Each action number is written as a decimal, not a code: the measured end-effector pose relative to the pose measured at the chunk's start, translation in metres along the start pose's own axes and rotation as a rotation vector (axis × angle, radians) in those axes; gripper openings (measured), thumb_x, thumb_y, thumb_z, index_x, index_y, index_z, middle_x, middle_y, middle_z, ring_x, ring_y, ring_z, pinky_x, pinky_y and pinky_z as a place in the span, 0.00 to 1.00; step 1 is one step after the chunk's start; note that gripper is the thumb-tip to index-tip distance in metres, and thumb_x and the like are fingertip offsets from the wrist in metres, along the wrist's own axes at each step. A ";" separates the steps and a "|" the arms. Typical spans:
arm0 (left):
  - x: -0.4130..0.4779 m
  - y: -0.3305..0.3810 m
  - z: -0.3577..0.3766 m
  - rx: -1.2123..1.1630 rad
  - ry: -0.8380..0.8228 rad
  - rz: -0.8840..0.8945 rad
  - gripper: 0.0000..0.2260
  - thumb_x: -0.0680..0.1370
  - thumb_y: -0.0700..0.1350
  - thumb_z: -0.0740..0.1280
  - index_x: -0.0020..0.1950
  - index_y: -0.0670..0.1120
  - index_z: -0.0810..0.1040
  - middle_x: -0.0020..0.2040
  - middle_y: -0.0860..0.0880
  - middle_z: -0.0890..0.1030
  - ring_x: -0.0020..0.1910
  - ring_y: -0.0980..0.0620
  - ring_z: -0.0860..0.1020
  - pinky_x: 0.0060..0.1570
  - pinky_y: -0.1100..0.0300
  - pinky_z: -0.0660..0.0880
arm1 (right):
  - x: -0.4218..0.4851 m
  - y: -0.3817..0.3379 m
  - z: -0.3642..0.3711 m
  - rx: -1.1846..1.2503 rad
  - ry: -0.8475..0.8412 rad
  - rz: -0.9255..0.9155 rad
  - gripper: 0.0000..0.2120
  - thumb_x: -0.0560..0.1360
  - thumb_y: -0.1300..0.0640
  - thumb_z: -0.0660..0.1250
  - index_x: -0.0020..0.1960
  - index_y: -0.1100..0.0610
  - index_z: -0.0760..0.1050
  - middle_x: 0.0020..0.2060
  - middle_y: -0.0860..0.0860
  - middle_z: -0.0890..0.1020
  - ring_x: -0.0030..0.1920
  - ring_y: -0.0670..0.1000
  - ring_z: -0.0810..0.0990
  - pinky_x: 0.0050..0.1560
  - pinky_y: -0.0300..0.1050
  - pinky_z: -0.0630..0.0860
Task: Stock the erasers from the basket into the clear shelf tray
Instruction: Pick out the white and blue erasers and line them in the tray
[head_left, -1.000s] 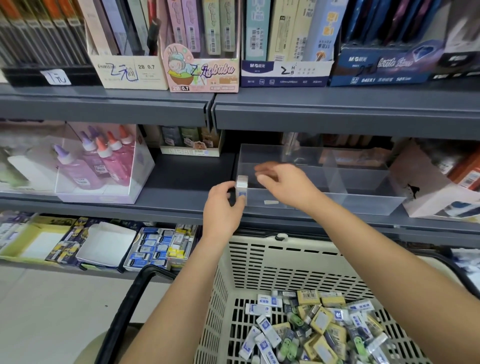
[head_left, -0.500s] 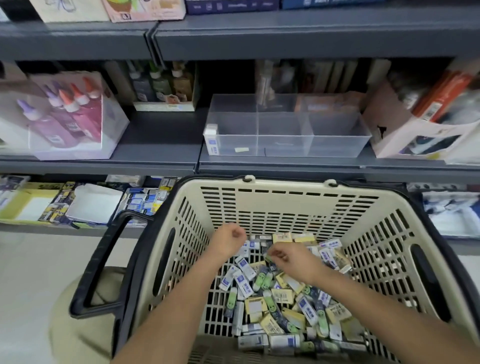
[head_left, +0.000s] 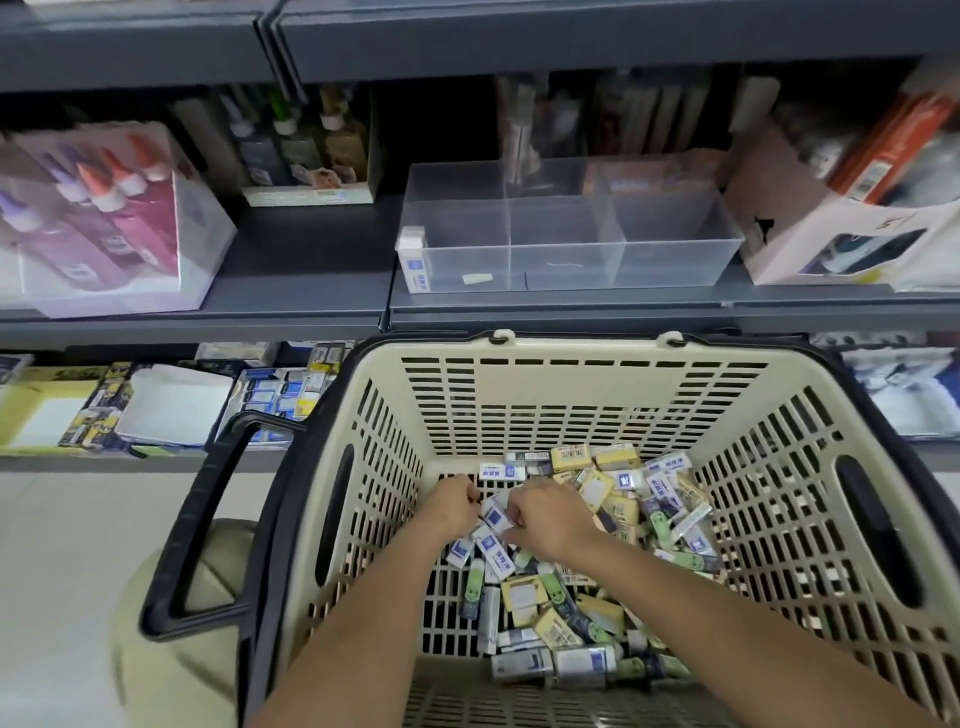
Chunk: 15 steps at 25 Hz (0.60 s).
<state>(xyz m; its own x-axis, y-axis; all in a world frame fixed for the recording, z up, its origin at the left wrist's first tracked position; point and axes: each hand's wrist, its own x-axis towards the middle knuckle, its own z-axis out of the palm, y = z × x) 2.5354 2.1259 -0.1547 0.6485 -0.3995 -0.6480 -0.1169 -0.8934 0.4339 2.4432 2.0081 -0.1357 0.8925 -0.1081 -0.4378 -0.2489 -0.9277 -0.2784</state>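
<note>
A beige basket (head_left: 582, 395) with black handles holds a heap of small wrapped erasers (head_left: 613, 525) in white-blue, yellow and green. Both my hands are down in it. My left hand (head_left: 451, 506) and my right hand (head_left: 545, 517) have curled fingers meeting around a white-and-blue eraser (head_left: 493, 515) on top of the pile. The clear shelf tray (head_left: 670, 244), split into three compartments, sits on the grey shelf above the basket. One white-blue eraser (head_left: 414, 260) stands upright in the tray's front left corner.
A clear box of glue bottles (head_left: 104, 218) stands on the shelf to the left. A white carton (head_left: 841, 228) stands just right of the tray. Lower shelf boxes of stationery (head_left: 171, 405) lie left of the basket. Pale floor shows at the bottom left.
My hands left the tray, where one eraser now stands, and dropped into the basket. They have since closed in on a white-blue eraser in the pile.
</note>
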 end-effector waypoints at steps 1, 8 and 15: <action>-0.001 0.001 0.001 0.054 -0.002 0.013 0.14 0.78 0.39 0.63 0.64 0.43 0.73 0.58 0.45 0.77 0.53 0.48 0.77 0.53 0.55 0.77 | -0.001 0.001 -0.003 0.055 -0.003 0.012 0.12 0.74 0.46 0.65 0.51 0.53 0.75 0.52 0.52 0.78 0.55 0.52 0.74 0.54 0.47 0.70; -0.005 0.015 0.010 0.236 0.019 0.138 0.19 0.76 0.46 0.67 0.66 0.47 0.71 0.63 0.45 0.72 0.53 0.47 0.76 0.49 0.56 0.74 | -0.009 0.033 -0.028 0.521 0.103 0.206 0.08 0.75 0.56 0.66 0.41 0.53 0.68 0.32 0.48 0.74 0.32 0.46 0.73 0.34 0.40 0.71; -0.008 0.019 0.006 0.039 0.003 0.102 0.07 0.74 0.40 0.68 0.49 0.48 0.72 0.51 0.47 0.78 0.46 0.48 0.77 0.43 0.57 0.73 | -0.028 0.048 -0.029 0.687 0.092 0.229 0.05 0.75 0.57 0.68 0.44 0.54 0.71 0.39 0.53 0.76 0.38 0.50 0.74 0.37 0.37 0.71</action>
<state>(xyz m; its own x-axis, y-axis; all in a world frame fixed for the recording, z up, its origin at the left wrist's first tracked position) 2.5234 2.1113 -0.1453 0.6339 -0.4886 -0.5995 -0.2121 -0.8553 0.4728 2.4176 1.9564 -0.1123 0.8101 -0.3304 -0.4843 -0.5863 -0.4476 -0.6752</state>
